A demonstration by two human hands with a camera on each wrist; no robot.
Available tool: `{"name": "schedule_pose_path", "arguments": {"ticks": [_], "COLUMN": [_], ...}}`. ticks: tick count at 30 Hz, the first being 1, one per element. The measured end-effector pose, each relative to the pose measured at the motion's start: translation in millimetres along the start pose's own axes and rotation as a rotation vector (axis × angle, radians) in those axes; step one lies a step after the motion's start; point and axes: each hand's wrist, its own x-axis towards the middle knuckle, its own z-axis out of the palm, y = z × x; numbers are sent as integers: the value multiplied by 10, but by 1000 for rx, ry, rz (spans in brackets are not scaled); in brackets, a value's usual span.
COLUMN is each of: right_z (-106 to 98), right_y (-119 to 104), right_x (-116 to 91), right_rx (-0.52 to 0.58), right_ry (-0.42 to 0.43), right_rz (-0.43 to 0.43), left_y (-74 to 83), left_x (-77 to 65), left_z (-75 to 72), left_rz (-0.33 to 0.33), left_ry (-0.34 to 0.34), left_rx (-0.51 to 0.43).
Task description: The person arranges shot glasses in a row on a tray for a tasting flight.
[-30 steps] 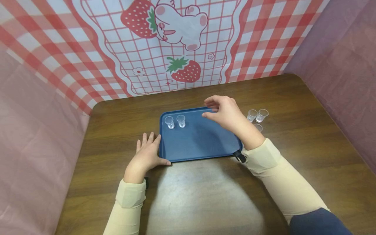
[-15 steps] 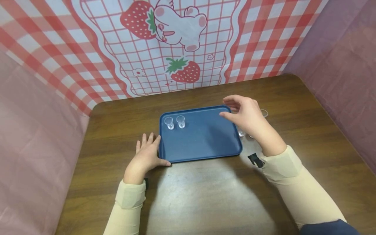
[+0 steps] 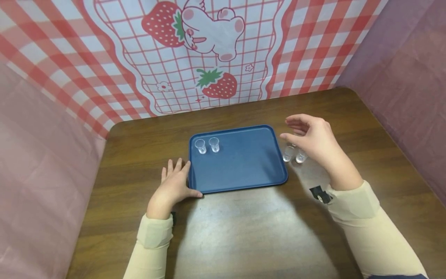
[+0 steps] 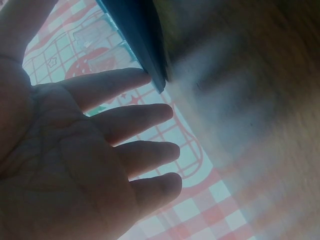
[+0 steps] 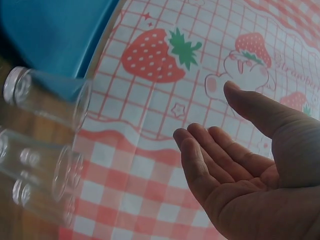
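A blue tray [image 3: 244,162] lies on the table, with two small clear cups [image 3: 201,146] standing at its back left. My left hand [image 3: 170,188] touches the tray's left edge and front left corner, its fingers spread; in the left wrist view the index fingertip [image 4: 142,75] meets the tray's rim. My right hand [image 3: 315,137] hovers right of the tray, thumb and fingers apart, nothing between them. Below and beside it stand several clear cups [image 3: 288,154], partly hidden behind the hand. The right wrist view shows these clear cups [image 5: 55,97] close to the tray's edge.
The brown wooden table [image 3: 244,232] carries everything. A red checked cloth with strawberries [image 3: 219,85] hangs behind the table's back edge. Pink cloth walls [image 3: 45,174] stand at both sides.
My right hand has moved right, from above the tray to over the cups beside it. The left hand and the two cups on the tray stay in place.
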Motion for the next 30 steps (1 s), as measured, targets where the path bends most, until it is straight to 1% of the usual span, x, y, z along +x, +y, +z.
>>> {"name": "schedule_pose_path", "arguments": {"ticks": [5, 9, 18, 21, 25, 30], "right_z": [-73, -115, -222, -248, -284, -307], "right_y": [109, 214, 433, 503, 582, 613], "right_x": [-59, -95, -190, -211, -230, -254], "right_rx": [-3, 2, -32, -48, -98, -137], "right_ry": [20, 28, 11, -11, -64, -125], "right_rz": [20, 18, 21, 26, 36, 54], "left_y": [11, 12, -1, -3, -6, -10], "left_x": [-3, -4, -4, -3, -1, 4], "left_z": [-3, -5, -8, -12, -14, -5], "left_rz": [-1, 1, 3, 1, 1, 1], "left_ry": [1, 1, 0, 0, -1, 3], "left_rx": [5, 3, -5, -3, 0, 0]}}
